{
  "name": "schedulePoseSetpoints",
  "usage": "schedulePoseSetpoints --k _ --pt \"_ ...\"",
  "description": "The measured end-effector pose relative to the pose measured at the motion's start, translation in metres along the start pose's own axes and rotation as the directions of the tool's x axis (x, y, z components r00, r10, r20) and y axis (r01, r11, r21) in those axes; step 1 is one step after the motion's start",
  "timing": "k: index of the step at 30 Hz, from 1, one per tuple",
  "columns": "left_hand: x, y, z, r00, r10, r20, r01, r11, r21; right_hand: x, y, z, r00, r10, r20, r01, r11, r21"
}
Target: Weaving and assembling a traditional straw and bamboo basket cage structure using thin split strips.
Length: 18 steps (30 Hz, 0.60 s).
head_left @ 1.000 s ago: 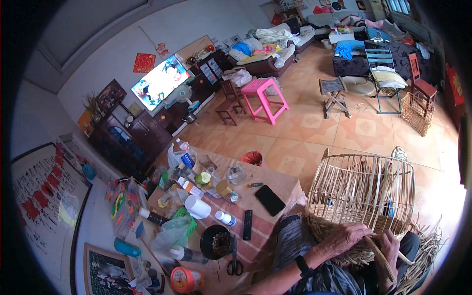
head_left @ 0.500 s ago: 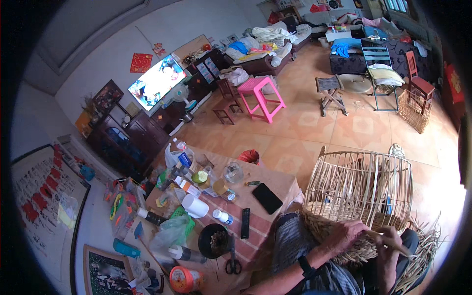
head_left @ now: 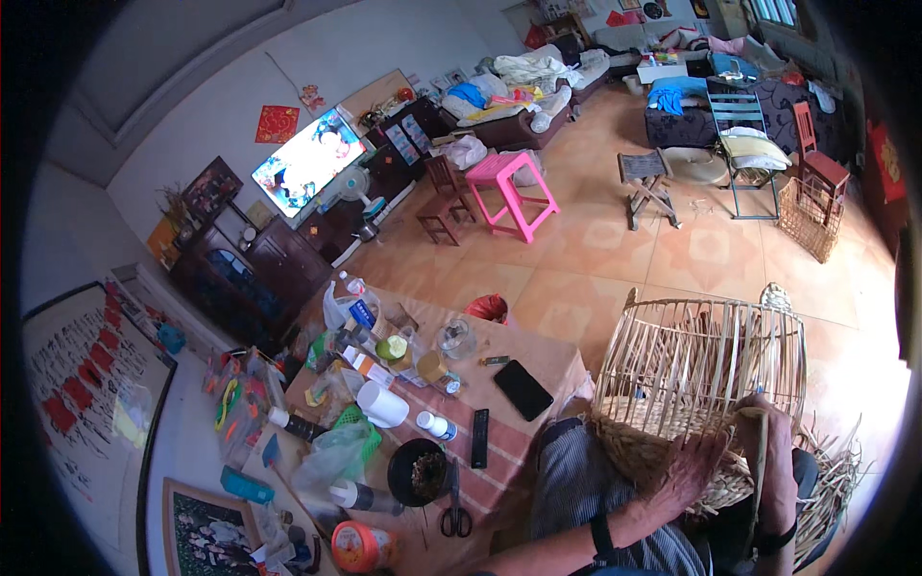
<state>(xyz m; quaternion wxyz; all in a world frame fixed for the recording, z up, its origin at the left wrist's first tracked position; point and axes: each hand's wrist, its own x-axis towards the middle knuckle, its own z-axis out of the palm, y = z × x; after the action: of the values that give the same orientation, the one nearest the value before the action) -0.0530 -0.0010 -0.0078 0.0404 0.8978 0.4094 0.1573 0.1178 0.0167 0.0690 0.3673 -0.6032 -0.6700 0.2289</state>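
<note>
A partly woven basket [head_left: 624, 434] rests across my lap, its lower part plaited from straw strands and its upper part a cage of pale upright ribs with a rim. My left hand [head_left: 690, 472] lies against the woven side with its fingers stretched out, gripping nothing that I can see. At the basket's right side, my right hand [head_left: 771, 432] is closed on a flat straw strand [head_left: 758, 480], which hangs down in front of the right forearm. Loose straw [head_left: 834, 470] spreads out beyond the right hand.
On the left, a table [head_left: 543, 451] carries a phone [head_left: 522, 389], a remote control [head_left: 479, 437], scissors [head_left: 456, 509], a black bowl [head_left: 417, 470] and several bottles. A pink stool [head_left: 499, 173] and a folding stool [head_left: 645, 168] stand on the tiled floor ahead.
My right hand has moved up to the basket's side, and its strand now hangs down. The left hand has let go of the strand and flattened against the weave.
</note>
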Motion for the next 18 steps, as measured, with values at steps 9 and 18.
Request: schedulePoseSetpoints --k 9,18 --pt "0.005 0.009 0.009 0.999 -0.044 0.011 0.041 0.974 0.222 -0.011 -0.002 0.016 0.993 0.074 -0.094 -0.046 0.961 0.274" --pt "0.004 -0.011 0.074 0.986 -0.122 -0.116 0.123 0.992 0.004 -0.016 0.019 0.026 0.999 -0.028 0.028 0.037 0.913 -0.406"
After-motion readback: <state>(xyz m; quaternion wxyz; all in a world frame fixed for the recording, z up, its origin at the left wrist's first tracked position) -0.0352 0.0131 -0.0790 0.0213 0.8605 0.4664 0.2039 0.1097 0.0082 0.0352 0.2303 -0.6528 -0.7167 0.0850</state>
